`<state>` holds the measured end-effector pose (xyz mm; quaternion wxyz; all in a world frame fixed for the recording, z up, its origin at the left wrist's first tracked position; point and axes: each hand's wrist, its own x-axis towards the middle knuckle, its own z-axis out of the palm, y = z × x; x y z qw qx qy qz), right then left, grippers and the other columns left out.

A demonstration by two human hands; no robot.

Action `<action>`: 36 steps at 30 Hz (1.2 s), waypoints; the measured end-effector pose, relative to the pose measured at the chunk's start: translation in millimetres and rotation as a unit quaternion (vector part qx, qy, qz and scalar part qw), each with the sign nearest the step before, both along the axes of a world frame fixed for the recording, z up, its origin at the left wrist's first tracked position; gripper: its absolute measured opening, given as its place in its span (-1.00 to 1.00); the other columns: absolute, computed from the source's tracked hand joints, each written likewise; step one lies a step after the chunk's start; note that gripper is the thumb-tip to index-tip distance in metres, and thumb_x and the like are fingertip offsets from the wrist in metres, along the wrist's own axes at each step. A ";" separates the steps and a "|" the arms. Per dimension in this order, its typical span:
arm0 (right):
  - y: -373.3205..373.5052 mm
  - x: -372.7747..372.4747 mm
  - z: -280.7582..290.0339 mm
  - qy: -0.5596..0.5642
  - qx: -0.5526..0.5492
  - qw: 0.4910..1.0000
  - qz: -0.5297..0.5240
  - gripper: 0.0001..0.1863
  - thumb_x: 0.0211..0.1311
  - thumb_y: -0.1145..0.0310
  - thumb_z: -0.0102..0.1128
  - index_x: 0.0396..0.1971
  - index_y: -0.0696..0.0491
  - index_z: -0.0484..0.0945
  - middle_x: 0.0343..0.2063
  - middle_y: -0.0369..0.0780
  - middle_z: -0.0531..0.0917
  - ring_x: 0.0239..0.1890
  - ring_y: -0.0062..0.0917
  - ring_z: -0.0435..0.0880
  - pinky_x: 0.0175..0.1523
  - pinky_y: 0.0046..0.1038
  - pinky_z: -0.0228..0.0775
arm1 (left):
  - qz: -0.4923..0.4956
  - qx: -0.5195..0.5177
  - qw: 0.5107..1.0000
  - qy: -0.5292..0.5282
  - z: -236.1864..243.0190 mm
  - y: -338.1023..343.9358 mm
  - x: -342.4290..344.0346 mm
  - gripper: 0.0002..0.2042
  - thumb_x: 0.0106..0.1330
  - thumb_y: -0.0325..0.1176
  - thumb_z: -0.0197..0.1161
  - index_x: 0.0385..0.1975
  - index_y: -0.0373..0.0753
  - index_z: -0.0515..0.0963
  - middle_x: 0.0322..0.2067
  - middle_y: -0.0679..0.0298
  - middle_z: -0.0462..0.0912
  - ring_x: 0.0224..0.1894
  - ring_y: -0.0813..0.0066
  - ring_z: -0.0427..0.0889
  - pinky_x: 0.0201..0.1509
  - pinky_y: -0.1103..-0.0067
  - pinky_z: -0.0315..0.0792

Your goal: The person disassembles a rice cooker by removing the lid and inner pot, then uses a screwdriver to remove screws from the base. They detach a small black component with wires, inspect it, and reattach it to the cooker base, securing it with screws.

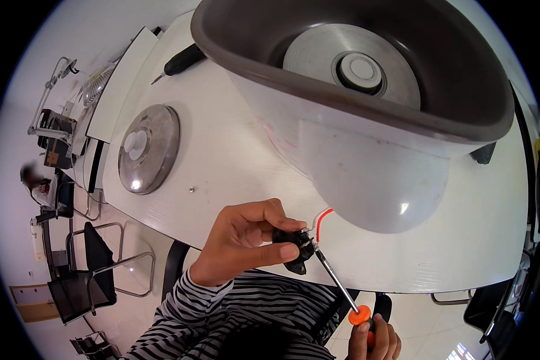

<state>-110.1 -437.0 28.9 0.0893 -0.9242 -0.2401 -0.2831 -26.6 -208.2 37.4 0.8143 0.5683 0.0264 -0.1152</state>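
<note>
Between the thumb and fingers of my left hand (243,240) is a small black electrical socket (292,243) with metal terminals. A red wire (320,225) and a pale wire run from it toward the white rice cooker body (372,174). My right hand (375,341) grips an orange-and-black screwdriver (337,280) by its handle. The screwdriver's tip meets the socket's terminal side; whether it sits in a screw is too small to tell. The cooker lies tipped, its dark rim (354,99) facing up and away, with a round metal heating plate (396,75) inside.
On the white table (222,150) at the left lies a round metal lid (156,153) with a white knob. A small screw (191,189) is nearby. Behind, a black-handled screwdriver (183,60) rests by the cooker. Chairs (99,258) and a seated person (45,186) are farther left.
</note>
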 end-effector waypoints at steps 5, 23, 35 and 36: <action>-6.4 0.4 3.3 -0.045 -0.069 0.997 -0.005 -0.75 0.13 0.49 -0.10 -0.22 -0.08 0.48 -0.47 -0.25 0.56 -0.53 -0.60 0.48 -0.52 -0.63 0.26 | 0.020 0.004 0.999 0.025 3.9 -4.1 -2.1 -0.87 -0.03 -0.63 0.15 -0.45 -0.39 0.41 -0.48 0.29 0.42 -0.33 0.59 0.46 -0.19 0.65 0.34; -18.3 16.9 4.1 -0.001 0.047 0.997 0.065 -0.73 -0.15 0.42 0.24 -0.35 0.12 0.49 -0.53 -0.21 0.56 -0.57 -0.54 0.50 -0.53 -0.63 0.32 | 0.031 0.044 0.999 -0.006 7.3 -9.1 -1.7 -0.86 -0.02 -0.58 0.17 -0.45 -0.39 0.40 -0.54 0.34 0.37 -0.42 0.67 0.39 -0.29 0.70 0.32; -19.6 29.5 6.7 0.093 0.173 0.980 0.029 -0.69 -0.24 0.49 0.28 -0.38 0.20 0.50 -0.55 -0.16 0.53 -0.56 -0.44 0.49 -0.48 -0.53 0.34 | 0.039 0.166 0.971 -0.170 7.1 -21.1 3.8 -0.63 -0.08 -0.51 0.24 -0.21 -0.36 0.38 -0.37 0.25 0.42 -0.33 0.52 0.46 -0.18 0.63 0.36; -19.9 30.0 6.6 0.091 0.171 0.981 0.029 -0.69 -0.24 0.49 0.28 -0.38 0.20 0.50 -0.54 -0.17 0.53 -0.56 -0.44 0.49 -0.48 -0.53 0.34 | 0.028 0.189 0.965 -0.178 7.2 -19.3 2.4 -0.61 -0.10 -0.50 0.26 -0.20 -0.35 0.38 -0.35 0.24 0.43 -0.32 0.51 0.46 -0.18 0.63 0.36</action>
